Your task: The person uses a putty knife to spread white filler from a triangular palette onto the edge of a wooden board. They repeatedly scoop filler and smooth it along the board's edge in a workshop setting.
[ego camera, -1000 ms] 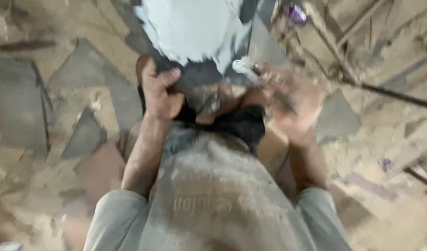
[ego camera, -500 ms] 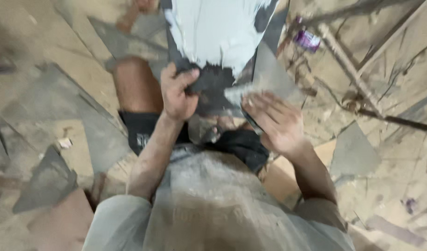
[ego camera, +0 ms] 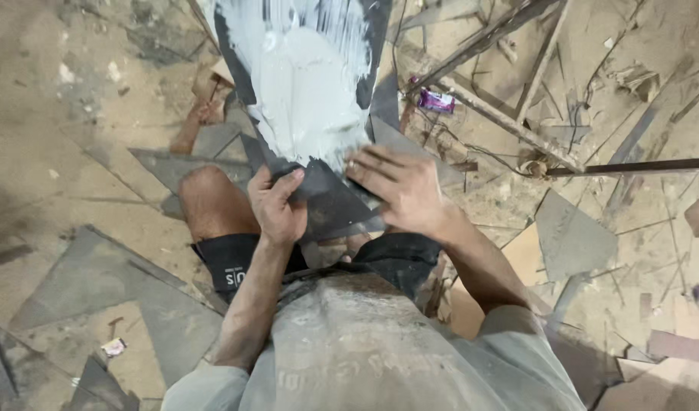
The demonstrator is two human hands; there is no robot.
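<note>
The ground below me is dusty, sandy floor point(ego camera: 83, 137) littered with grey offcuts and slabs; one large flat grey piece point(ego camera: 106, 285) lies to my left, a triangular grey shard point(ego camera: 574, 240) sits off to my right, and thin metal rods point(ego camera: 517, 125) cross the rubble further up on the right, with a small purple wrapper point(ego camera: 436, 100) lying near them. I am looking straight down over my grey shirt point(ego camera: 364, 350) and black shorts point(ego camera: 235, 262), my bare left knee point(ego camera: 205, 194) sticking out toward the floor; in front of me I hold a dark panel point(ego camera: 330, 202) that is smeared over most of its upper face with a thick pale grey paste point(ego camera: 307, 84), streaked at the top; the bare dark lower corner of the panel points back toward my lap. My left hand point(ego camera: 279, 209) is clenched on the panel's lower left edge, thumb on top and fingers curled beneath; my right hand point(ego camera: 402, 190) lies flat and spread on the lower right part of the panel, fingers pressed on its face just below the paste; whether it grips the edge underneath I cannot tell.
</note>
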